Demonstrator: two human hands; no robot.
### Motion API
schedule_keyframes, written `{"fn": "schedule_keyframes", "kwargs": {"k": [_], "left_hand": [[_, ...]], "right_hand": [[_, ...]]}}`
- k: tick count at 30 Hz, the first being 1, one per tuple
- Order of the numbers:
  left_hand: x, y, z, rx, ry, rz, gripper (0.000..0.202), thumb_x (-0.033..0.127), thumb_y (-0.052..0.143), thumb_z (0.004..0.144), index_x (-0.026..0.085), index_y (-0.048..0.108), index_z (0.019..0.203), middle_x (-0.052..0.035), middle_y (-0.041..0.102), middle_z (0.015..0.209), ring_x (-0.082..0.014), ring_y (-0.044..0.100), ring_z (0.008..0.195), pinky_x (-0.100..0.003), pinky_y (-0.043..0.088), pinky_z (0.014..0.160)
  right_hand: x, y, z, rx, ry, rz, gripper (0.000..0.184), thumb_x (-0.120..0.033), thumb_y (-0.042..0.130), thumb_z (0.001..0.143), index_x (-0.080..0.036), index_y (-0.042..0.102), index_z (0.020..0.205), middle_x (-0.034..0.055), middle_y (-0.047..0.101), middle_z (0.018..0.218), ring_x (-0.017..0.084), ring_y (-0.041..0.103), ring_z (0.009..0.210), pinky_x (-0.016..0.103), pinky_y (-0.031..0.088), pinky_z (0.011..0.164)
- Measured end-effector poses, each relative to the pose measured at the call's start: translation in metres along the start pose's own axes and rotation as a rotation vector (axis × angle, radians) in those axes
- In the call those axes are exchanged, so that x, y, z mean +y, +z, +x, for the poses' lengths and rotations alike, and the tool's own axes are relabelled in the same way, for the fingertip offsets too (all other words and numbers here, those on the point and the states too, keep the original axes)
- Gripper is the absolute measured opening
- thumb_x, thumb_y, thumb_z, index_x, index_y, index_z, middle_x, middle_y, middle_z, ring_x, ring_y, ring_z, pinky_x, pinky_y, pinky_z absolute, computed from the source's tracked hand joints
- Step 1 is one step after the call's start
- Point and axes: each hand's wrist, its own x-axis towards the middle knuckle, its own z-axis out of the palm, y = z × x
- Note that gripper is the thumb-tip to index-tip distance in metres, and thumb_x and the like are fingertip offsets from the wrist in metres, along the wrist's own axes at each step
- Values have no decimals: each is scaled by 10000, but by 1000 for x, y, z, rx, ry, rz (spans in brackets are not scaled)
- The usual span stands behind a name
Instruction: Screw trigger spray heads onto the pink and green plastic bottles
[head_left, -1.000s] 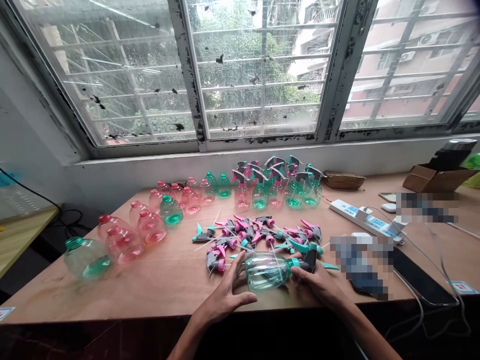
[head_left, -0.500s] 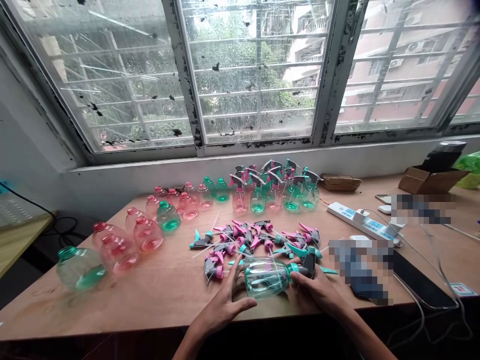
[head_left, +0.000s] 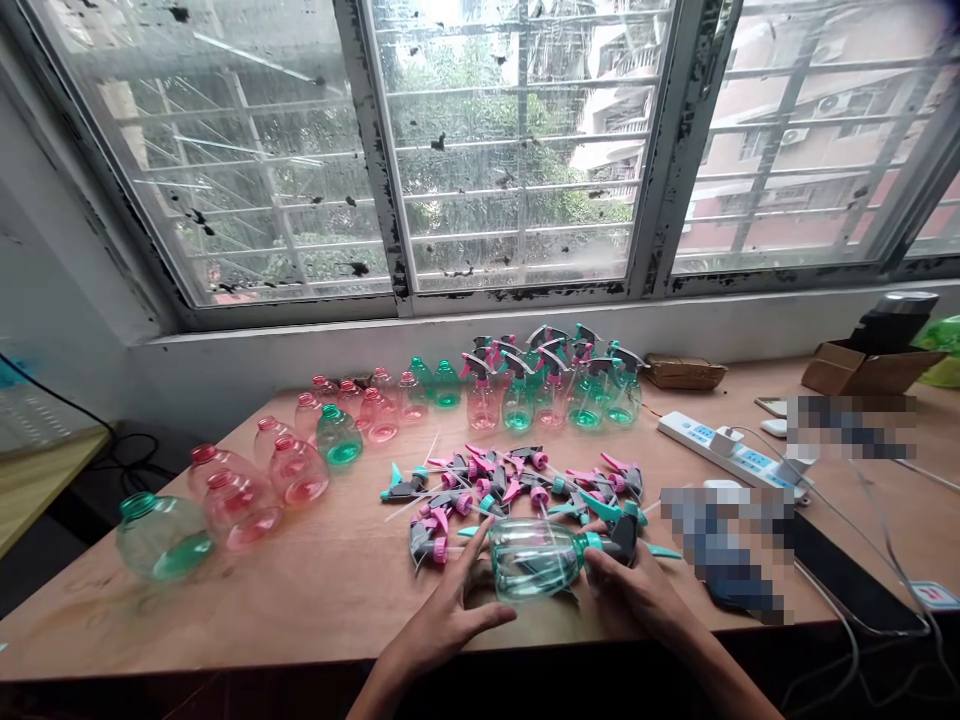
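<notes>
A clear green spray bottle (head_left: pixel 534 562) lies sideways above the table's front edge, its base to the left. My right hand (head_left: pixel 637 590) is closed round its teal collar and grey trigger head (head_left: pixel 624 535). My left hand (head_left: pixel 446 605) cups the base end, forefinger raised beside it and thumb stretched just below; its other fingers are partly hidden. Just behind the bottle lies a loose pile of pink, teal and grey trigger spray heads (head_left: pixel 517 480) with thin tubes.
Headless pink bottles (head_left: pixel 241 510) and green bottles (head_left: pixel 163 538) stand along the left. Bottles with heads fitted (head_left: pixel 551 395) are grouped at the back. To the right lie a power strip (head_left: pixel 731 455), cables, a dark phone (head_left: pixel 847 575) and a cardboard box (head_left: pixel 855 365).
The view has shifted slightly. Both hands stay at the same bottle, and its trigger head looks slightly turned.
</notes>
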Motion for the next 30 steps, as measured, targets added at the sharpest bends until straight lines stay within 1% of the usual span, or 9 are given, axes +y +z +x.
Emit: {"fn": "schedule_keyframes", "kwargs": {"k": [4,8,11,14,18,20,24,27,30], "left_hand": [[4,2,-1,-38,23,0,996,279,763,861,422,85,1575,-2,152,1708,-288,194,1558,-508,182,1273],[4,2,-1,0,-11,-1,1097,347,833,785,350,90,1592,-47,129,1711,-312,166,1561,-505,153,1282],[2,1,0,-4,-44,-36,1047,422,826,778,307,174,1589,-66,149,1707,-322,198,1553,-504,165,1282],[2,1,1,-25,-45,-48,991,390,805,807,336,189,1581,-49,206,1696,-303,231,1547,-505,160,1284],[2,1,1,-12,11,3,998,311,780,844,395,112,1580,-1,80,1718,-277,187,1560,-482,169,1283],[3,2,0,-8,14,29,1014,321,779,846,394,87,1583,-2,59,1719,-285,158,1565,-483,152,1284],[5,3,1,9,-26,-16,1116,412,819,788,349,49,1594,-52,122,1712,-315,107,1570,-516,108,1283],[7,4,1,-13,-36,-54,1066,456,792,805,336,87,1596,-63,162,1705,-317,182,1557,-516,130,1283],[8,4,1,-10,-12,5,1017,423,781,827,352,114,1591,-29,102,1716,-307,153,1564,-500,126,1287]], "right_hand": [[2,-1,0,6,15,7,355,-518,748,821,-224,601,956,-66,614,536,154,543,489,281,398,535],[1,1,-1,-14,7,-1,358,-521,760,805,-223,614,940,-61,619,541,163,558,516,293,420,571],[1,1,0,-32,13,0,377,-528,774,787,-218,623,939,-55,624,549,164,555,518,297,418,572],[2,0,2,-41,14,10,381,-526,771,790,-210,634,953,-47,625,558,166,549,515,300,412,562],[4,-1,2,-35,15,23,367,-526,768,796,-206,650,931,-43,628,556,161,544,503,292,405,543],[5,-2,3,-37,17,17,365,-527,769,795,-204,660,924,-39,636,557,161,550,499,288,404,535],[8,-3,3,-26,18,-7,374,-512,787,784,-208,664,963,-44,646,547,167,566,508,290,425,544],[8,-4,3,-23,23,-27,366,-509,778,793,-202,665,958,-48,643,538,163,567,495,288,425,533],[6,-2,3,-18,27,-10,374,-517,776,789,-198,655,943,-48,641,535,157,559,469,282,411,506]]}}
